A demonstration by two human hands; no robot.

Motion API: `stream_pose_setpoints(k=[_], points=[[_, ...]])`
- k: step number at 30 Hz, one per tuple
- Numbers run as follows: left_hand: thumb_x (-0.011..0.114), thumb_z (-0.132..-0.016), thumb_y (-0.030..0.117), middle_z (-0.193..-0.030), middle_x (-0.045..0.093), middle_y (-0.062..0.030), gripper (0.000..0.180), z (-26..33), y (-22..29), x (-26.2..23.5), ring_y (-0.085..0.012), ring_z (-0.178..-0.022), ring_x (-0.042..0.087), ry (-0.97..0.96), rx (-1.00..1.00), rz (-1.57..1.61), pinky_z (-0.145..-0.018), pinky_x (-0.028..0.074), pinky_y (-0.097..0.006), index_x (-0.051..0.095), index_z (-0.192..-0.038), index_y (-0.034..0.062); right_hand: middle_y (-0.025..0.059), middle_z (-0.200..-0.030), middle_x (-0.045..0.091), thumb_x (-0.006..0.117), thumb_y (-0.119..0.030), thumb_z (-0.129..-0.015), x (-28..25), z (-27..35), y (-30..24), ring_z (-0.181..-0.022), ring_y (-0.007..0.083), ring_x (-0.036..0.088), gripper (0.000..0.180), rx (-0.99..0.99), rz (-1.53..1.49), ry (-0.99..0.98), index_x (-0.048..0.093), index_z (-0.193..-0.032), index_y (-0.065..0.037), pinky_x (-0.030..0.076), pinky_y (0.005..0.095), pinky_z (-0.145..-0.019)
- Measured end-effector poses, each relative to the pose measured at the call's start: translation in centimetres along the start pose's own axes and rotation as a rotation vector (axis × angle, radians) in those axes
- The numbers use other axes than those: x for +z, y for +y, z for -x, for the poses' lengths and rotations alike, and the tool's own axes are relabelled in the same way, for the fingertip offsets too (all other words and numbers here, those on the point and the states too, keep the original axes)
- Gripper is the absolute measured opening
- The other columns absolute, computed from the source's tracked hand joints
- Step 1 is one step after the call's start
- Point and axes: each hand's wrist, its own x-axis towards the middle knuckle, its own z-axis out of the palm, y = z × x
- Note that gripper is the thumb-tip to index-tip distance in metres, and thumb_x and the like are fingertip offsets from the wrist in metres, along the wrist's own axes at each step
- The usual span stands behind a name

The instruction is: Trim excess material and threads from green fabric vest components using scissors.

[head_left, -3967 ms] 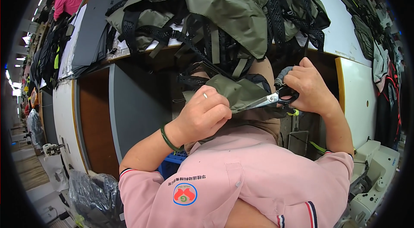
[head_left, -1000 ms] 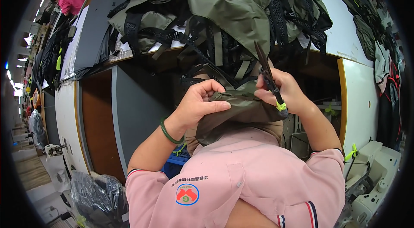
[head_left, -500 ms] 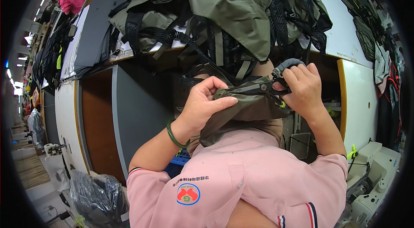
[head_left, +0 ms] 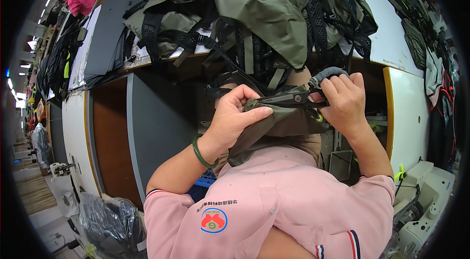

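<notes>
The left hand (head_left: 235,119) has its grip closed, pinching a fold of the olive fabric piece (head_left: 279,124) held up before the chest. The right hand (head_left: 345,100) is wrapped tight around the scissors (head_left: 293,97), blades lying on the fabric's top edge, below the table (head_left: 391,48)

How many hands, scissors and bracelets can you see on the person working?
hands: 2, left hand and right hand
scissors: 1
green bracelet: 1
Total: 4
</notes>
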Motion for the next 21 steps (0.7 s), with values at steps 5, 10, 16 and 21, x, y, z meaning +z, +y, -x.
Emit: stream_pose_setpoints(k=[5, 10, 16, 21], points=[[0.075, -0.082, -0.005, -0.092, 0.066, -0.0032, 0.024, -0.1, -0.1, 0.2, -0.0068, -0.083, 0.063, -0.002, -0.004, 0.007, -0.076, 0.052, -0.022, 0.057, -0.093, 0.0052, -0.0015, -0.070, 0.053, 0.079, -0.015, -0.068, 0.0, 0.5, 0.0, -0.065, 0.0171, 0.054, 0.024, 0.024, 0.040, -0.018, 0.058, -0.080, -0.013, 0.034, 0.0355, -0.066], [0.075, -0.082, -0.004, -0.092, 0.066, -0.0022, 0.023, 0.2, -0.1, -0.2, -0.0067, -0.083, 0.063, 0.005, 0.020, -0.018, -0.076, 0.053, -0.022, 0.057, -0.093, 0.0050, 0.0002, -0.067, 0.055, 0.080, -0.014, -0.068, 0.0, 0.7, 0.7, -0.061, 0.0199, 0.053, 0.023, 0.099, -0.006, 0.007, 0.058, -0.077, -0.012, 0.034, 0.0349, -0.066], [0.074, -0.082, -0.005, -0.094, 0.065, -0.0010, 0.021, 0.4, 0.0, -0.3, -0.0065, -0.085, 0.063, -0.028, -0.024, -0.031, -0.079, 0.052, -0.022, 0.061, -0.096, 0.0039, 0.0008, -0.063, 0.055, 0.089, -0.044, -0.060, -0.5, 0.5, 1.6, -0.062, 0.0190, 0.053, 0.050, 0.220, -0.510, -0.396, 0.061, -0.080, -0.009, 0.033, 0.0336, -0.069], [0.073, -0.082, -0.006, -0.094, 0.066, -0.0014, 0.021, 0.5, -0.2, -0.2, -0.0070, -0.085, 0.063, -0.062, -0.045, -0.033, -0.080, 0.052, -0.022, 0.063, -0.097, 0.0033, 0.0005, -0.063, 0.054, 0.087, -0.047, -0.063, -0.7, 0.1, 1.3, -0.066, 0.0200, 0.055, 0.048, 0.154, -0.440, -0.490, 0.059, -0.078, -0.010, 0.033, 0.0336, -0.069]])
